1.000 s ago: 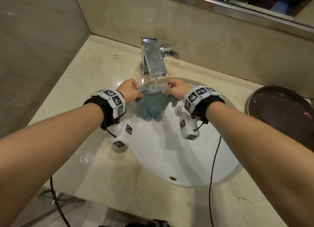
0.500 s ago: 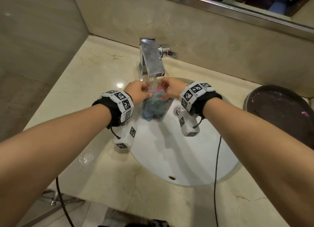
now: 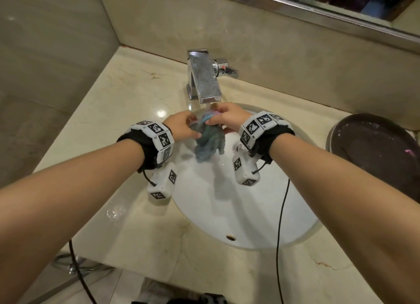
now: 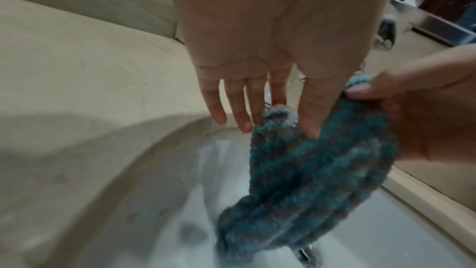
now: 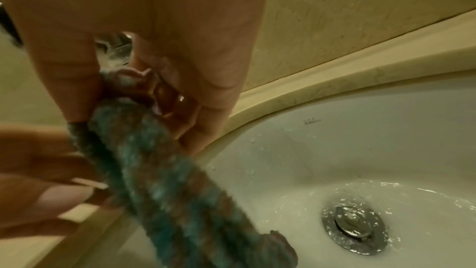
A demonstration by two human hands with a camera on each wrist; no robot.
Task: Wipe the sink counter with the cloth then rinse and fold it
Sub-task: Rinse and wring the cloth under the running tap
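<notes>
The cloth (image 3: pixel 210 142), a shaggy blue-green rag, is hanging bunched between the 2 hands, just under the spout of the faucet (image 3: pixel 204 76) and above the back of the sink (image 3: pixel 250 212). Its top edge is gathered at the fingers and the rest is drooping down toward the basin without reaching the bottom, as far as the head view shows.

The right hand (image 3: pixel 227 117) is reaching forward, palm down, with the forearm coming in from the right. Its thumb and fingers (image 5: pixel 206 113) are curling tightly round the top of the cloth, pinching it in a bundle. The left hand (image 3: pixel 181 127) is reaching in from the other side, just beside the right one. In the left wrist view its fingers (image 4: pixel 237 105) are lying nearly straight and a little spread, with the thumb and the nearest fingertip pressing against the upper fold of the cloth rather than wrapping round it.

Water is running from the spout onto the cloth at the grip and is pooling round the metal drain (image 5: pixel 354 229), below and to the right of the right hand. The beige marble counter (image 3: pixel 127 103) is spreading out on both sides of the hands, with a wet patch near the left forearm. A dark round dish (image 3: pixel 375 151) is sitting on the counter well to the right of the right wrist.
</notes>
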